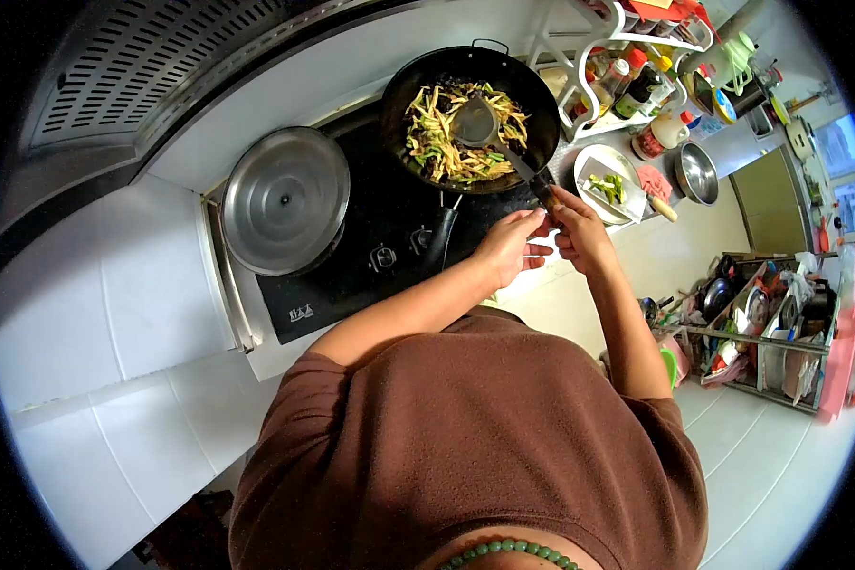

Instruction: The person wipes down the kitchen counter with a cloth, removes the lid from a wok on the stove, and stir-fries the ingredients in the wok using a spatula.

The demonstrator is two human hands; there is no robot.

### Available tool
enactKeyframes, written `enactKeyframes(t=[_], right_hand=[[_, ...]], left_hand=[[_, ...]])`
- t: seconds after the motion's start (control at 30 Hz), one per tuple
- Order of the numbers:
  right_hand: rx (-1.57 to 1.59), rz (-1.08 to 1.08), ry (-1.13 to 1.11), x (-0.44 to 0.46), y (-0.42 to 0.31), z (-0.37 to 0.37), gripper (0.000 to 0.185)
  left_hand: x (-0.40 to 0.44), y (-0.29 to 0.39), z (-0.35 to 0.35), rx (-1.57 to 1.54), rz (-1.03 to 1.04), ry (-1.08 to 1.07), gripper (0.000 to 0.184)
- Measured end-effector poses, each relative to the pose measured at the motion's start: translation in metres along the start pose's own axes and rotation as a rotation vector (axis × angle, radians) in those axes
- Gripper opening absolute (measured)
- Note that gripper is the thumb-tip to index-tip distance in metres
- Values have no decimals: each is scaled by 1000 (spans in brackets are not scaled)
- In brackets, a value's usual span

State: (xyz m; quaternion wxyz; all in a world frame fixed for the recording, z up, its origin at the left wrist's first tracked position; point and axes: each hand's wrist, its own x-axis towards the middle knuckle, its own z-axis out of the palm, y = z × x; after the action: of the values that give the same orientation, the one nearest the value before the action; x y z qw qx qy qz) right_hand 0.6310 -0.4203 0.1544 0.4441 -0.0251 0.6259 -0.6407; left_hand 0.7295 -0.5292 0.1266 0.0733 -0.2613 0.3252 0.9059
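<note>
Right hand (pixel 584 236): grip closed on the dark handle end of a metal spatula (pixel 516 160). Left hand (pixel 509 253): fingers loosely spread, their tips just beside the right hand; whether they touch it cannot be told.

The spatula's head lies inside the wok (pixel 543 114), on sliced food (pixel 432 122); its shaft crosses the near-right rim, and the handle extends outward beyond it. The food sits within the rim, with a band of dark wall exposed around it.

The wok's long handle (pixel 443 231) points toward the cooktop's front edge, near the left forearm. Between this handle and the metal lid (pixel 261 180), the cooktop (pixel 304 299) offers a bare black strip with two knobs.

Right side is tighter: a plate (pixel 587 161) stands near the wok on the tabletop, a knife handle (pixel 663 208) projecting past its rim. A metal bowl (pixel 698 175) stands beyond.
</note>
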Motion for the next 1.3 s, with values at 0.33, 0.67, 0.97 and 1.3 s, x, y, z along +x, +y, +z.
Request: enactKeyframes(t=[0.33, 0.67, 0.97, 1.3], right_hand=[[-79, 44, 1, -1, -1, 6, 47], [-628, -192, 90, -5, -7, 4, 41], [-543, -427, 26, 9, 18, -5, 41], [-280, -286, 44, -12, -1, 23, 41]], left_hand=[[33, -10, 3, 3, -94, -5, 24], [43, -10, 13, -133, -195, -26, 25], [19, 3, 17, -43, -112, 27, 23], [4, 9, 17, -6, -25, 22, 20]])
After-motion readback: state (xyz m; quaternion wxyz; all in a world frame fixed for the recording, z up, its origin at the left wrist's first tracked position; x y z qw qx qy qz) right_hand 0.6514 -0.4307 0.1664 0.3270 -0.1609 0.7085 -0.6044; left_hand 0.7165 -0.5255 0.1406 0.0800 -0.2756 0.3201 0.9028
